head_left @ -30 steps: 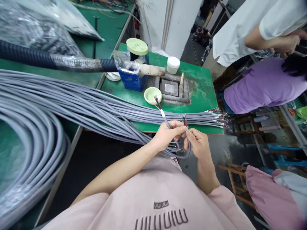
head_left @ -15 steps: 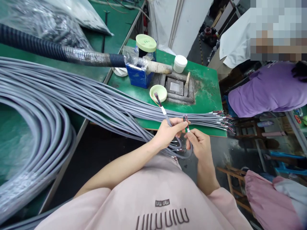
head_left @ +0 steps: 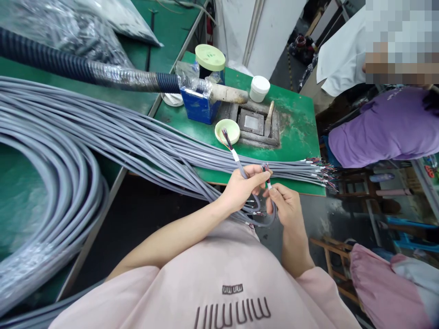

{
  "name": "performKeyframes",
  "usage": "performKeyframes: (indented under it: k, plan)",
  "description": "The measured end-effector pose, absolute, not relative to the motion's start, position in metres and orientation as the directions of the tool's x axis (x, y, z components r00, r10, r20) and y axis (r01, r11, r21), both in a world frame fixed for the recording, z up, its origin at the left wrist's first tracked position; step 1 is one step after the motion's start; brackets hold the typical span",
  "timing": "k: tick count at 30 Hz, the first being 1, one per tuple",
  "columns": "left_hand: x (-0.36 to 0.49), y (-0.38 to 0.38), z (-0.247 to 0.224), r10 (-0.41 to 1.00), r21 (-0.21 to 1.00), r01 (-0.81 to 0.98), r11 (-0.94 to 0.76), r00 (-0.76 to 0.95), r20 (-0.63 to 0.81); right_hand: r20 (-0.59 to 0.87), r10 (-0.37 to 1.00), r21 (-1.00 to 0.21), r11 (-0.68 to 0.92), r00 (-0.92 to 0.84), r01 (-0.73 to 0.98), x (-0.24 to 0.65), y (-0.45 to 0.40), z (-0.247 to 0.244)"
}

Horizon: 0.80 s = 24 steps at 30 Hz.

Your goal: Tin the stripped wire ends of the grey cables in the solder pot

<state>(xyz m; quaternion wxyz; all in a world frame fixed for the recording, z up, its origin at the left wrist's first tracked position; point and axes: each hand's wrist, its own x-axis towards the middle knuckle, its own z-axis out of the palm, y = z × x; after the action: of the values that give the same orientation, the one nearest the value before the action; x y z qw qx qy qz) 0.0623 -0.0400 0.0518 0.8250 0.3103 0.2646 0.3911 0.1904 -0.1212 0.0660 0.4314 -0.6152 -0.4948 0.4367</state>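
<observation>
My left hand (head_left: pixel 242 187) is closed round a grey cable (head_left: pixel 241 168) whose white-banded end points up and away, its thin coloured wires (head_left: pixel 227 138) fanned over a pale green dish. The thumb and forefinger of that hand also pinch at short coloured wires (head_left: pixel 266 170) on a second cable end. Just below, my right hand (head_left: pixel 284 201) grips this second end at its white band (head_left: pixel 269 186), and its grey sheath loops down beneath both hands. Behind them a thick bundle of grey cables (head_left: pixel 185 146) runs across the bench to stripped ends (head_left: pixel 322 171) at the right.
The pale green dish (head_left: pixel 235 137) stands by a square metal pot (head_left: pixel 252 122) set in a frame, with a scraper (head_left: pixel 269 119) in it. A black hose (head_left: pixel 137 80) rests on a blue box (head_left: pixel 199 107). A white tub (head_left: pixel 259 89) stands behind. A co-worker in purple (head_left: pixel 384 125) is at the right.
The fingers shift slightly at the short wires, which show a little differently between them. Both hands keep their holds; the view has tilted a little.
</observation>
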Motion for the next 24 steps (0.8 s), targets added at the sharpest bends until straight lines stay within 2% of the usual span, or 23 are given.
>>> performKeyframes:
  k: [24]
  plan:
    - [0.0610, -0.0386, 0.0497, 0.816, 0.689, -0.501, 0.524, 0.528, -0.237, -0.110, 0.982, -0.951, -0.148, 0.151, 0.271, 0.1856, -0.1211, 0.0671]
